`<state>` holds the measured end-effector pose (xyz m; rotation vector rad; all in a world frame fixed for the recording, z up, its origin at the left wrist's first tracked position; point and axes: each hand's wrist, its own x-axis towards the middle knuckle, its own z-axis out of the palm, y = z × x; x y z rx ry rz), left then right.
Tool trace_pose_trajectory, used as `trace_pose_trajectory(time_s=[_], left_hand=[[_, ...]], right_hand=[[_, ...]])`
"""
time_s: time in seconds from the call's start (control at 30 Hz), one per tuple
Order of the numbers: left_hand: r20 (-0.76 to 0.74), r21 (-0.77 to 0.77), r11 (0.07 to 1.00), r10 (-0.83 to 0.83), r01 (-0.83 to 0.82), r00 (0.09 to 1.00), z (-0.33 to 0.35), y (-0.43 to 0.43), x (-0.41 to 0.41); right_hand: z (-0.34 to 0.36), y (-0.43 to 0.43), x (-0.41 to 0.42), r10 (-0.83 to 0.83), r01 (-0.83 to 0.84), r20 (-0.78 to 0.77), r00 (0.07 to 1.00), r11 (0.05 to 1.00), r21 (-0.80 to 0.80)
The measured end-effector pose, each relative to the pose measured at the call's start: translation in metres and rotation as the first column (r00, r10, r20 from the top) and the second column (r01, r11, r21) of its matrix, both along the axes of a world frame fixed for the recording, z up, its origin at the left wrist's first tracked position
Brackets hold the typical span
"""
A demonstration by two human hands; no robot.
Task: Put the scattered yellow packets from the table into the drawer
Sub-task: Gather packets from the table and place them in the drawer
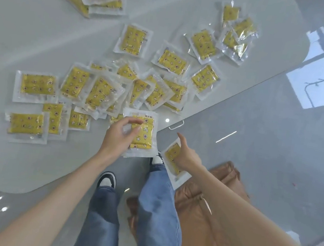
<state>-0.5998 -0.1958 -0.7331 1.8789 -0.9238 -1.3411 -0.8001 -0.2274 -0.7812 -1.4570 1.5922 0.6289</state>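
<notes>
Yellow star-printed packets in clear plastic wrappers lie scattered and overlapping on the glossy white table. The left hand curls fingers and thumb over a small stack of packets at the near edge, while the right hand, past that edge, holds a single yellow packet in the air, forefinger stretched straight, its other fingers hidden. A small metal handle sits at the table's edge beyond the hands; below are blue jeans, a brown crumpled cloth and a shiny grey floor mirroring a window.
</notes>
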Motion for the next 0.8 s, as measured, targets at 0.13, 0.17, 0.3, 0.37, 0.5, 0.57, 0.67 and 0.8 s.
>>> trace_pose_trajectory(time_s=[0.13, 0.17, 0.3, 0.37, 0.5, 0.57, 0.67, 0.8], left_hand=[[-0.052, 0.005, 0.994, 0.105, -0.105, 0.993, -0.026, -0.002, -0.016], [-0.049, -0.002, 0.993, 0.115, -0.115, 0.992, -0.032, -0.001, -0.019], [-0.043, -0.031, 0.986, 0.160, -0.162, 0.986, -0.055, 0.004, -0.023], [-0.058, -0.034, 0.985, 0.168, -0.170, 0.984, -0.063, 0.008, -0.019], [-0.093, -0.051, 0.978, 0.196, -0.202, 0.976, -0.075, 0.011, -0.009], [-0.090, -0.054, 0.974, 0.215, -0.220, 0.973, -0.079, 0.015, -0.007], [-0.065, -0.071, 0.972, 0.218, -0.222, 0.974, -0.079, 0.019, -0.006], [-0.060, -0.092, 0.972, 0.210, -0.215, 0.976, -0.074, 0.025, -0.008]], right_hand=[[-0.032, -0.018, -0.009, 0.205, -0.204, -0.031, 0.978, 0.979, 0.030], [-0.039, -0.022, -0.009, 0.240, -0.240, -0.036, 0.970, 0.971, 0.026], [-0.067, -0.033, -0.007, 0.298, -0.297, -0.060, 0.953, 0.955, 0.021], [-0.082, -0.033, -0.005, 0.300, -0.301, -0.076, 0.951, 0.954, 0.000], [-0.103, -0.030, 0.000, 0.295, -0.302, -0.096, 0.951, 0.951, -0.066], [-0.108, -0.025, 0.000, 0.289, -0.298, -0.102, 0.952, 0.951, -0.084], [-0.106, -0.018, -0.003, 0.285, -0.294, -0.105, 0.953, 0.952, -0.084], [-0.101, -0.002, -0.016, 0.287, -0.299, -0.126, 0.950, 0.950, -0.090]])
